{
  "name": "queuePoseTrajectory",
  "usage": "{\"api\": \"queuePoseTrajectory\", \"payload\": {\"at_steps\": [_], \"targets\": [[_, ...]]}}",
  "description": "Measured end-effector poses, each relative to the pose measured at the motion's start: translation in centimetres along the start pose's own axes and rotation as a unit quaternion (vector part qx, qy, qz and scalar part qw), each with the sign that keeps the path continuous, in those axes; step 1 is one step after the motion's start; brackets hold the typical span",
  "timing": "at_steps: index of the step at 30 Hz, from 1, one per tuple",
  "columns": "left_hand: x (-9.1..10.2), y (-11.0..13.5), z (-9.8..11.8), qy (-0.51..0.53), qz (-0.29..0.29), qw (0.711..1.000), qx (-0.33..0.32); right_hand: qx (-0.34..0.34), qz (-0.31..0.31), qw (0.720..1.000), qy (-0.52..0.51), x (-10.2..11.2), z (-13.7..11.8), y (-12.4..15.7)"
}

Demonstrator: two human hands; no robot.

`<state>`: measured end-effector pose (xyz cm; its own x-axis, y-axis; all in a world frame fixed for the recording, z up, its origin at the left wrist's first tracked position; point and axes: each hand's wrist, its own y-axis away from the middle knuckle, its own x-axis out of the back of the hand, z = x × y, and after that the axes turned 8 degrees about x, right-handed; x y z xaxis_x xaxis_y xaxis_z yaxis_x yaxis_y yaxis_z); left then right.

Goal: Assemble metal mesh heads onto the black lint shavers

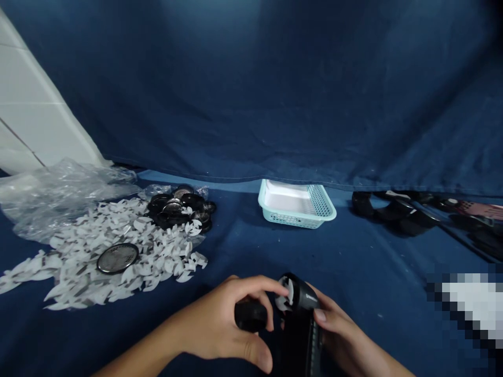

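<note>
Low in the middle of the view, both my hands close on a black watch-like device with a strap (301,319). My left hand (228,324) wraps around a round black part of it, with the fingertips at a small white crescent-shaped piece (286,296) on its top. My right hand (338,335) grips the black strap from the right side.
A pile of white crescent-shaped pieces (118,251) lies at the left with a round metal disc (117,257) on it. Behind are several black round parts (181,208) and crumpled clear plastic (51,193). A pale blue basket (296,204) stands mid-table. More black straps (396,212) lie at the right.
</note>
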<state>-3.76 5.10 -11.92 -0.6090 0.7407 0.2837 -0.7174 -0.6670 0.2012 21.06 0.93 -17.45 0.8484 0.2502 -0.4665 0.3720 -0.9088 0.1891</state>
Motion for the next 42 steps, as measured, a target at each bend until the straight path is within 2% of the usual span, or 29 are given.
{"api": "queuePoseTrajectory", "payload": {"at_steps": [3,9,14,17,21,27,31,34,37,39,42], "targets": [[0.1,-0.1,0.2,-0.007,0.007,1.0,-0.015,-0.002,0.002,1.0,0.003,0.0,0.0,0.0],[0.1,-0.3,-0.3,-0.018,0.045,0.999,0.023,-0.001,-0.004,1.0,0.003,-0.1,-0.1,0.1],[0.1,-0.2,-0.1,0.041,-0.018,0.999,-0.026,-0.009,0.009,1.0,0.007,0.0,0.0,0.2],[0.3,-0.3,-0.2,0.031,-0.013,0.999,-0.019,-0.002,0.009,1.0,0.008,-0.3,-0.3,0.0],[0.6,-0.4,-0.6,0.023,0.013,1.0,0.011,0.009,-0.027,1.0,0.01,-0.9,-0.8,-0.2],[0.3,-0.3,-1.0,0.09,-0.054,0.994,-0.022,-0.022,0.002,1.0,0.007,-0.8,-0.9,0.3],[0.5,-0.6,-1.1,0.067,-0.005,0.998,0.003,-0.021,-0.005,1.0,0.012,-0.8,-1.0,0.3],[0.7,-0.7,-1.3,0.074,0.0,0.997,0.022,-0.007,-0.022,1.0,0.009,-0.9,-1.0,0.1],[0.6,-0.7,-1.3,0.053,0.016,0.998,0.012,-0.005,-0.015,1.0,0.006,-0.8,-0.9,0.1],[0.3,-0.6,-1.2,0.011,0.082,0.997,-0.006,-0.008,-0.013,1.0,0.006,-0.7,-0.8,0.1],[-0.9,-0.6,-1.0,-0.037,0.202,0.978,-0.028,-0.012,-0.019,1.0,0.006,-0.7,-0.5,0.2]]}}
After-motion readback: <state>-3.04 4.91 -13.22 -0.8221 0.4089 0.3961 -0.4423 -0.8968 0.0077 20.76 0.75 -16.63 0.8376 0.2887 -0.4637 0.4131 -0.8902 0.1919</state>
